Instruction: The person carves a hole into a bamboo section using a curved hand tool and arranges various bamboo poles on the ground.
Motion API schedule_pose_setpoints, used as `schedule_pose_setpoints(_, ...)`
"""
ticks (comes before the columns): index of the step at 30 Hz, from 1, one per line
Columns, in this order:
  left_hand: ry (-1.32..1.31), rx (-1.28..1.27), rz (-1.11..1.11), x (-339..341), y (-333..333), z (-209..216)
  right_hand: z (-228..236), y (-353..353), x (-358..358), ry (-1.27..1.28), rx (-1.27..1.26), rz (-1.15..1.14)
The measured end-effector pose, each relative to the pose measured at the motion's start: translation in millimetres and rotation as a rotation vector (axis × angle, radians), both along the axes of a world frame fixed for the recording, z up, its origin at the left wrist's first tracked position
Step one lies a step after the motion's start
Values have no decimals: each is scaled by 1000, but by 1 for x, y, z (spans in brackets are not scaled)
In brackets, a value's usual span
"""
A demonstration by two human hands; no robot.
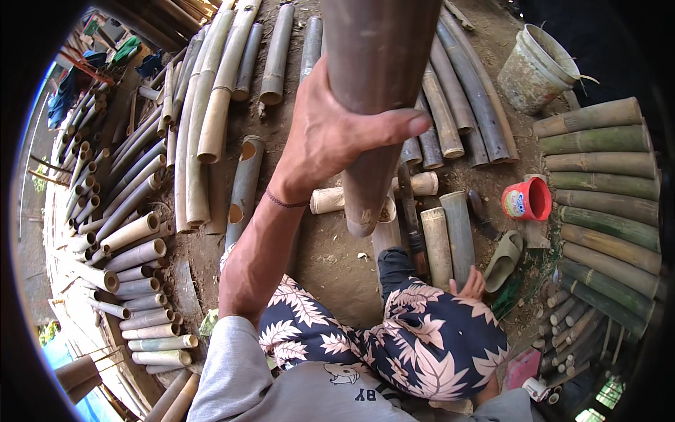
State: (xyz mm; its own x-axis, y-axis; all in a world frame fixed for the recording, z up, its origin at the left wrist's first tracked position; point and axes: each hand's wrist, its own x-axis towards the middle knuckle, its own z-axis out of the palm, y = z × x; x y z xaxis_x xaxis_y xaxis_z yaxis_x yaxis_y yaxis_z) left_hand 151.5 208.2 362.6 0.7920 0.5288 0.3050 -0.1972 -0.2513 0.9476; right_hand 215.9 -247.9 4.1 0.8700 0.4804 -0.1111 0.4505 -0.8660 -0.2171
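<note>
My left hand point(330, 130) is raised in front of me and wrapped round a thick brown bamboo tube point(383, 56). The tube stands nearly upright, and its upper end runs out of view. Its rounded lower end hangs over the ground between my legs. Beyond my right knee, the fingers of my right hand point(470, 285) show apart, holding nothing visible; the knee hides the rest of that hand. Nearest to it are a grey bamboo section point(459, 228) and a pale bamboo section point(436, 246) lying side by side.
A bamboo piece with cut notches point(246, 179) lies left of my forearm. Stacked bamboo tubes point(140, 253) line the left side, and green bamboo lengths point(605, 165) the right. A red tub point(517, 200), a sandal point(504, 261) and a dirty bucket point(534, 74) stand or lie at right.
</note>
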Motion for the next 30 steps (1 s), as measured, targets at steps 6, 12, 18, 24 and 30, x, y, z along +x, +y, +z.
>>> schedule_pose_setpoints(6,-179,80,-47,50,-39,-20,44,34,-87,337,-3,87)
schedule_pose_setpoints(12,-146,128,-32,37,-59,-46,47,35,-90,555,146,79)
schedule_pose_setpoints(18,-236,313,-34,7,-81,-54,113,39,-28,609,403,-12)
schedule_pose_setpoints(24,-271,315,-261,5,-67,-38,354,17,24,299,802,127)
schedule_pose_setpoints(30,-338,282,-350,17,-62,-22,552,25,0,-210,838,209)
